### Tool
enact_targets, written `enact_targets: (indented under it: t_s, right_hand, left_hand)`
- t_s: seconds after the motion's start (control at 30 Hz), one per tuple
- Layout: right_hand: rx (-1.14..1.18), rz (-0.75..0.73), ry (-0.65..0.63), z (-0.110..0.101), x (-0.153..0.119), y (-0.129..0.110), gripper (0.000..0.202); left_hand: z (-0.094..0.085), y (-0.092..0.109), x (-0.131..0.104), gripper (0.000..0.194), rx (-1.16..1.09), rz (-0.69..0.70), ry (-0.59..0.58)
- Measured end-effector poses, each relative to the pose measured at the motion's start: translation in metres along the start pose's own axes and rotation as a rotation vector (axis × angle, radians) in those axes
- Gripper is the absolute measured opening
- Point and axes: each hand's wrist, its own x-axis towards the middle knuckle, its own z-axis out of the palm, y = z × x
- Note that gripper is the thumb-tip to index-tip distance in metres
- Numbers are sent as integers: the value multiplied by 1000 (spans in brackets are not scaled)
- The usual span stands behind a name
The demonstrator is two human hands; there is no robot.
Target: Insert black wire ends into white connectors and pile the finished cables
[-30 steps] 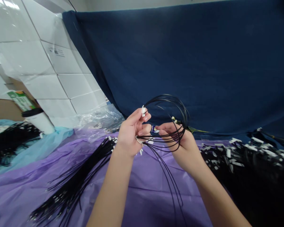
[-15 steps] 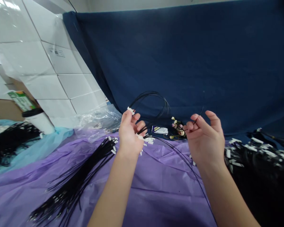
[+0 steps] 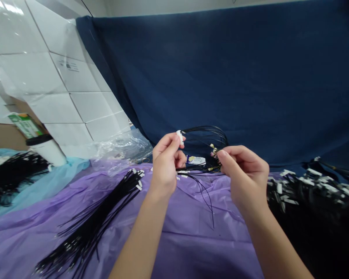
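Observation:
My left hand (image 3: 167,161) pinches a white plastic connector (image 3: 180,137) between thumb and fingertips. Thin black wires (image 3: 211,130) leave the connector and arch over to the right. Lower strands pass by the left palm, and a few loose ends (image 3: 206,193) hang over the purple cloth. My right hand (image 3: 244,170) is closed, thumb against fingers, where the black wires meet it; the exact strand in the pinch is hidden. To the left lies a bundle of black wires (image 3: 104,213) with white connectors at its upper end.
Purple cloth (image 3: 192,248) covers the table. A large black wire pile (image 3: 314,224) with white connectors lies right. At left are a white cup (image 3: 50,149) with a black lid, another wire pile (image 3: 17,172) and wrapped white boxes (image 3: 64,106). A dark blue curtain (image 3: 221,69) hangs behind.
My left hand has shifted right and the connector stands more upright. My right hand has turned inward and moved closer to the left. The long wire at right no longer trails down; shorter ends hang.

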Motion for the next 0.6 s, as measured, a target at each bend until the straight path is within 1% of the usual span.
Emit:
enact_targets:
  t_s: [0.17, 0.33, 0.6]
  right_hand:
    - [57, 52, 8, -5, 3, 5, 13]
    - [61, 44, 65, -4, 4, 7, 11]
    - [40, 67, 49, -4, 3, 4, 11]
  left_hand:
    - [0, 3, -2, 15, -32, -29, -40]
    - [0, 3, -3, 15, -53, -31, -54]
    - [0, 5, -3, 14, -44, -39, -52]
